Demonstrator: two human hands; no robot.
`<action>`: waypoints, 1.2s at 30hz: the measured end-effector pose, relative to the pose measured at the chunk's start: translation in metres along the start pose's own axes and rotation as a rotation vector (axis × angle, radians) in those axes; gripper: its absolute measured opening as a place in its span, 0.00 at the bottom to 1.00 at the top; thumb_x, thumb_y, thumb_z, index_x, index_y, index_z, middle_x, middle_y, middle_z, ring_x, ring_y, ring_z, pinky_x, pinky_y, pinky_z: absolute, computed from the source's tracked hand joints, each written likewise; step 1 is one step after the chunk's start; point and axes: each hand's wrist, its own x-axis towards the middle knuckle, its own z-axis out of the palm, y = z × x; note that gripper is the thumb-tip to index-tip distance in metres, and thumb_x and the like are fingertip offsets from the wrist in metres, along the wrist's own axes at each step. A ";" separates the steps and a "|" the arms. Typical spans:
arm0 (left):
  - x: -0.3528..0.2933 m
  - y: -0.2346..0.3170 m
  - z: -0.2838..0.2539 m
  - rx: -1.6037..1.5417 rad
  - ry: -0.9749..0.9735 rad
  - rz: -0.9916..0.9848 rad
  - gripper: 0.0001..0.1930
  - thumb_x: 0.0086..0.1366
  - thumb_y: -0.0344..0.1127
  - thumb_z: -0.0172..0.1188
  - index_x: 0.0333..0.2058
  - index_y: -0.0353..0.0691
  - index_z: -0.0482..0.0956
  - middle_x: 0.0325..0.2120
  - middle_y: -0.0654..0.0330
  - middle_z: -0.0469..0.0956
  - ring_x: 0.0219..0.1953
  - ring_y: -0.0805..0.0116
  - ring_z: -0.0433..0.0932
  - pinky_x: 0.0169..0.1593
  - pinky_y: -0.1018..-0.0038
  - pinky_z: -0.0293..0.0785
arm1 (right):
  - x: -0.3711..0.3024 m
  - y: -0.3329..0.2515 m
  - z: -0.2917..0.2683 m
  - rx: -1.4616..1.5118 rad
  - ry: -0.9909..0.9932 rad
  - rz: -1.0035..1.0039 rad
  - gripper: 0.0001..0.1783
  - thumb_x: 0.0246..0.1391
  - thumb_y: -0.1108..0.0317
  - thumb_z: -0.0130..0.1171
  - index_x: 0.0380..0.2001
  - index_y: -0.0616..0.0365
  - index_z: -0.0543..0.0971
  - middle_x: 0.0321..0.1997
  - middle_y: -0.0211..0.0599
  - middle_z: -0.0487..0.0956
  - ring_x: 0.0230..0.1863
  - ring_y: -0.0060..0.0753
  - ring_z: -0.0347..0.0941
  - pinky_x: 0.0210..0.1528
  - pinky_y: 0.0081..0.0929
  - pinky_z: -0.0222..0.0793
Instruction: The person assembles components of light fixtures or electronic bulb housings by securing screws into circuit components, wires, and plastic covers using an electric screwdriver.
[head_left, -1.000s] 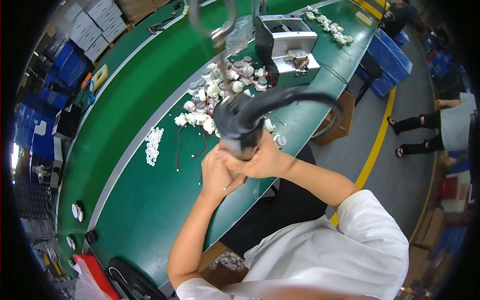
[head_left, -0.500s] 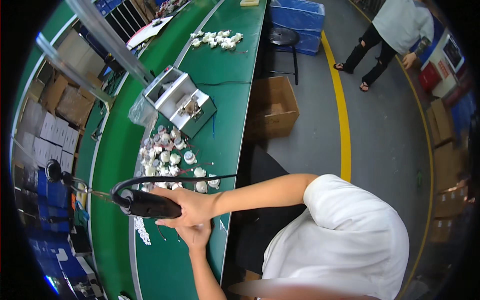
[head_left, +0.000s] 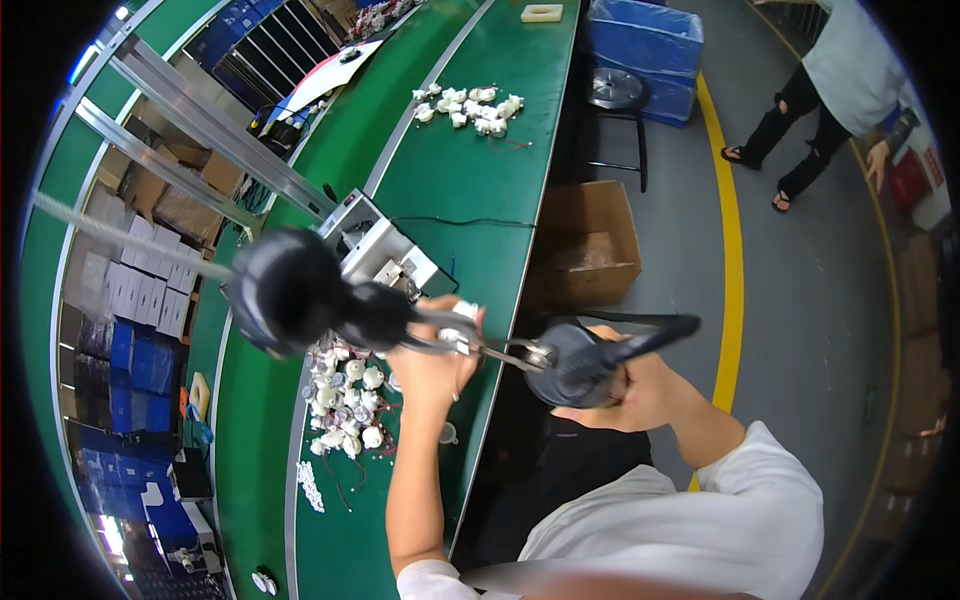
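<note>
My right hand [head_left: 648, 395] is closed around a black corded handheld tool, which looks like an electric screwdriver [head_left: 570, 372], out past the table's right edge. A metal hook ties its end to a black hanging fitting [head_left: 290, 290], blurred and close to the camera. Over the green table, my left hand [head_left: 430, 372] pinches a small white plastic part [head_left: 462, 318], partly hidden behind the hook. Beyond that hand stands a metal box-shaped fixture [head_left: 385, 245]. Beside my left forearm lies a pile of white round parts with thin wires [head_left: 350, 400].
More white parts [head_left: 470, 108] lie farther up the green table [head_left: 450, 200]. Small white pieces [head_left: 309, 487] sit near the pile. An open cardboard box [head_left: 590, 240], a black stool [head_left: 618, 90] and blue bins [head_left: 645, 50] stand to the right. Another person [head_left: 850, 70] stands in the aisle.
My right hand has carried the screwdriver rightward from above the pile to past the table edge, pulling the hanging fitting along. My left hand has moved up toward the fixture with the white part.
</note>
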 end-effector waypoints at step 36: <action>0.121 0.000 -0.026 -0.783 -0.909 -0.080 0.30 0.78 0.53 0.47 0.69 0.40 0.61 0.59 0.54 0.72 0.56 0.63 0.73 0.59 0.66 0.68 | -0.137 0.213 -0.084 -0.201 0.584 0.038 0.09 0.65 0.59 0.65 0.37 0.52 0.86 0.37 0.35 0.85 0.40 0.34 0.83 0.45 0.36 0.79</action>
